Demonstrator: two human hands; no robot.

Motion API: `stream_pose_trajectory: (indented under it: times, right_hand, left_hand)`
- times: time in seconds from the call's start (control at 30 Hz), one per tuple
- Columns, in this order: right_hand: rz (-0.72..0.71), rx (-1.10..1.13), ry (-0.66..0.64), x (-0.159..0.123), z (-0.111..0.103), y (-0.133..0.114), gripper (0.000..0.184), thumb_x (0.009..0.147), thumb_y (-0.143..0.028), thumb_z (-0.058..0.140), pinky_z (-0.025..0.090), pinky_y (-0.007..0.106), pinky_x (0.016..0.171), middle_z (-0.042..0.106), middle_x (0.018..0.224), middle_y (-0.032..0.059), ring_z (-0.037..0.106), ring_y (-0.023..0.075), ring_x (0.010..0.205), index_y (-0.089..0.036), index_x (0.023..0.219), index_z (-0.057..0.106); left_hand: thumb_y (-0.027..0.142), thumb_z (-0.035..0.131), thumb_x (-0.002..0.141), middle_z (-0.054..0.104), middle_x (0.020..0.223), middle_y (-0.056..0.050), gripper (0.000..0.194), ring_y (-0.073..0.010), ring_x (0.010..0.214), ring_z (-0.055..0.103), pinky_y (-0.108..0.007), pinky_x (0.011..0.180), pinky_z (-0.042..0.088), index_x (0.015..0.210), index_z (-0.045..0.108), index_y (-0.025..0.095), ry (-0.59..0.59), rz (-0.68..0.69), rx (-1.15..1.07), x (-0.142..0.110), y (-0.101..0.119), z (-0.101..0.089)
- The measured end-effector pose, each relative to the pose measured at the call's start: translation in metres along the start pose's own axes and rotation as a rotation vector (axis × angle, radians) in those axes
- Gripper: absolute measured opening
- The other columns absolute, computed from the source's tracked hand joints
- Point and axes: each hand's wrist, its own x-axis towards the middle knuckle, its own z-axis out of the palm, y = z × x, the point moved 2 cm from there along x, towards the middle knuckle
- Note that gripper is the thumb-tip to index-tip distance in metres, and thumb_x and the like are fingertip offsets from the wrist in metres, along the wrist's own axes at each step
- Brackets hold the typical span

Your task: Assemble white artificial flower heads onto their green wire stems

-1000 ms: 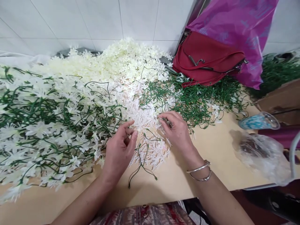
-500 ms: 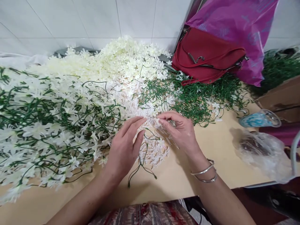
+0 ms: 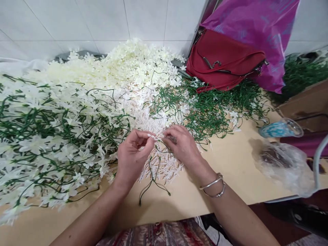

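Note:
A small white artificial flower (image 3: 151, 136) is pinched between the thumb and forefinger of my left hand (image 3: 133, 155). My right hand (image 3: 181, 143) meets it from the other side, its fingertips pressed together beside the flower; what they grip is too small to make out. Beneath both hands spreads a heap of thin white stamens (image 3: 169, 167). A few green plastic stems (image 3: 153, 179) lie on top of it at the near side. To the left is a large pile of finished white flowers on green stems (image 3: 64, 147).
Cream petals (image 3: 138, 65) are heaped against the tiled wall. Green stems (image 3: 212, 112) lie at right, below a red handbag (image 3: 228, 61) and a purple plastic bag (image 3: 256, 24). A blue-patterned cup (image 3: 279, 128) and a clear plastic bag (image 3: 284, 167) stand toward the table's right edge.
My left hand reached right to the right hand's fingertips, then drew back slightly with a white flower in its pinch. My right hand has shifted a little left and stays close to it.

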Motion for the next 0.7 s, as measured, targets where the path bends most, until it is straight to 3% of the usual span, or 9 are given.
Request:
stream_pose_trajectory:
  times: [0.1,0.2,0.33,0.43,0.53,0.7]
  right_hand:
    - [-0.064,-0.099,-0.031,0.000,0.005,0.001,0.015,0.094,-0.010,0.065,0.047,0.043,0.086,0.071,0.092,0.0065,0.062,0.0262,0.093,-0.023,0.088,0.070]
    - [-0.054,-0.046,0.081,0.000,-0.002,0.000,0.017,0.094,-0.010,0.064,0.048,0.041,0.085,0.072,0.092,0.0052,0.064,0.0248,0.093,-0.025,0.088,0.070]
    - [0.078,0.222,0.261,-0.001,-0.015,-0.001,0.011,0.095,-0.017,0.067,0.051,0.038,0.085,0.074,0.094,0.0023,0.067,0.0210,0.090,-0.026,0.095,0.074]
    - [0.222,0.515,0.258,-0.002,-0.016,-0.005,0.008,0.090,-0.020,0.072,0.052,0.035,0.080,0.076,0.092,0.0009,0.068,0.0182,0.084,-0.026,0.096,0.076]
    - [0.309,0.704,0.212,-0.004,-0.013,-0.013,0.004,0.087,-0.023,0.077,0.054,0.033,0.079,0.078,0.090,0.0009,0.070,0.0177,0.083,-0.025,0.089,0.074]
    - [0.143,0.661,0.205,-0.006,-0.009,-0.027,0.007,0.088,-0.020,0.077,0.055,0.037,0.088,0.078,0.097,0.0021,0.071,0.0198,0.096,-0.026,0.086,0.076]
  left_hand:
    - [0.023,0.079,0.083,0.074,0.083,0.002,0.016,-0.0125,0.076,0.076,-0.023,0.076,0.062,0.093,0.067,0.020,0.019,-0.073,-0.083,0.002,0.000,0.004]
    - [0.026,0.079,0.085,0.076,0.083,0.001,0.017,-0.0122,0.078,0.078,-0.021,0.077,0.063,0.099,0.073,0.020,0.000,-0.103,-0.092,0.003,0.002,0.006]
    - [0.032,0.080,0.086,0.078,0.082,-0.001,0.019,-0.0134,0.075,0.078,-0.023,0.076,0.065,0.098,0.077,0.018,-0.022,-0.121,-0.109,0.005,0.004,0.005]
    - [0.033,0.081,0.086,0.078,0.079,0.000,0.023,-0.0142,0.072,0.078,-0.024,0.071,0.066,0.102,0.077,0.018,-0.036,-0.163,-0.115,0.007,0.003,0.004]
    - [0.034,0.082,0.086,0.078,0.078,0.000,0.018,-0.0135,0.073,0.078,-0.022,0.071,0.065,0.094,0.076,0.019,-0.039,-0.165,-0.106,0.009,0.003,0.006]
    - [0.032,0.082,0.087,0.081,0.083,0.000,0.014,-0.0111,0.072,0.076,-0.021,0.072,0.064,0.093,0.079,0.020,-0.077,-0.155,-0.128,0.007,0.006,0.013]
